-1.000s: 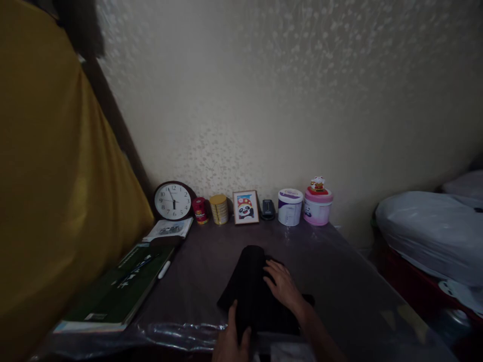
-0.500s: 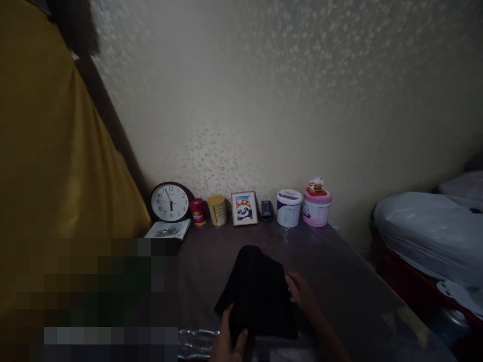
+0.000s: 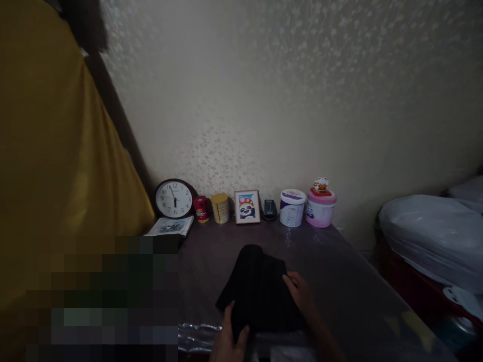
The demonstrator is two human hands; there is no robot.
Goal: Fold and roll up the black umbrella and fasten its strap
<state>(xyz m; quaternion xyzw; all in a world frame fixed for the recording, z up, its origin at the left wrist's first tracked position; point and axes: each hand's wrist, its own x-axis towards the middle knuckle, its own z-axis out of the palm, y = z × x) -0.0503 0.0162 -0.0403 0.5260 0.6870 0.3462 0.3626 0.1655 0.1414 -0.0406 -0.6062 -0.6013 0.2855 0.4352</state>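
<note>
A piece of folded black cloth (image 3: 260, 291) lies on the dark table near its front edge; in the dim light I cannot tell what kind of garment or fabric item it is. My left hand (image 3: 228, 337) grips its lower left edge, thumb and fingers apart around the fabric. At the right edge, my right hand (image 3: 300, 290) has its fingers closed on the cloth, with part of the grip hidden.
Along the wall stand a clock (image 3: 174, 199), a red can (image 3: 202, 209), a gold-lidded tin (image 3: 220, 208), a framed panda picture (image 3: 247, 206), a small dark device (image 3: 269, 208), a white-purple tub (image 3: 292, 207) and a pink tub (image 3: 320, 211) bearing a cat figurine (image 3: 321, 185). A yellow curtain (image 3: 75, 151) hangs left.
My right hand has shifted slightly along the cloth's right edge, and the cloth's lower right corner has moved a little. My left hand keeps its place. The camera view has turned slightly left.
</note>
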